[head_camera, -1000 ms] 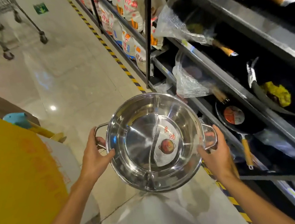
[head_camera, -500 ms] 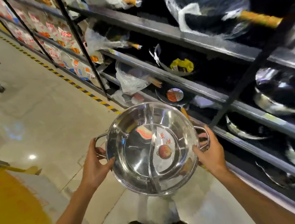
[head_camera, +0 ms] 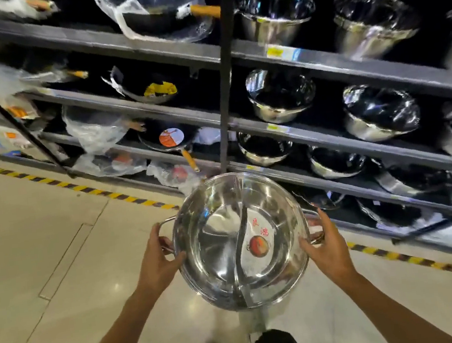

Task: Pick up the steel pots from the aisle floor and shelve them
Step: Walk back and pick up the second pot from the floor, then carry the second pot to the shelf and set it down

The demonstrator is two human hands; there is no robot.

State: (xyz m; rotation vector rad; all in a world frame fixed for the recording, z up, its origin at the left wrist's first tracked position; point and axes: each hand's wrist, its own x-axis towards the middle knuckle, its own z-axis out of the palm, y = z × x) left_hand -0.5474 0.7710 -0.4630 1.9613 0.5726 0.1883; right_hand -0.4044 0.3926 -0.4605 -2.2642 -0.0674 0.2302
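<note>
Before the shelves, both hands' grip clamps the divided pot, sticker inside

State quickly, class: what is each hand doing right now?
Left hand: closed on the steel pot's left handle.
Right hand: closed on the pot's right handle.

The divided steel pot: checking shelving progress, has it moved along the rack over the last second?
Yes. The divided steel pot, held by the left hand and right hand, went rightward along the rack, from the wrapped pans to the black upright by the steel bowls.
</note>
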